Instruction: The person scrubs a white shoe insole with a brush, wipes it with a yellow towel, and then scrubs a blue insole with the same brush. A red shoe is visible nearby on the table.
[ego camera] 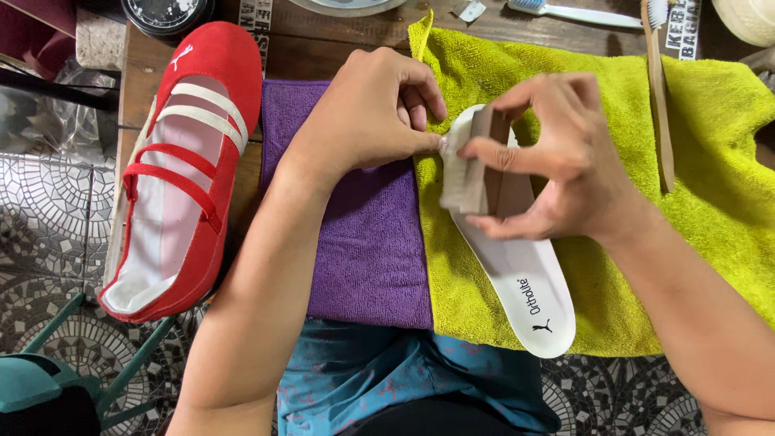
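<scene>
A lime-green towel (686, 202) and a purple cloth (363, 242) cover the wooden table (323, 40), with a red strapped shoe (186, 169) at the left edge. A white insole (525, 282) lies on the green towel. The right hand (557, 161) has its grip clamped on a small wooden-backed brush (476, 161) set against the insole. The left hand (371, 113) pinches the insole's toe end, its grip together.

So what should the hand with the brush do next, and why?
Probably drag the brush in the right hand down the white insole toward its heel: the bristles sit at the toe end, where the left hand pins it on the green towel.
</scene>
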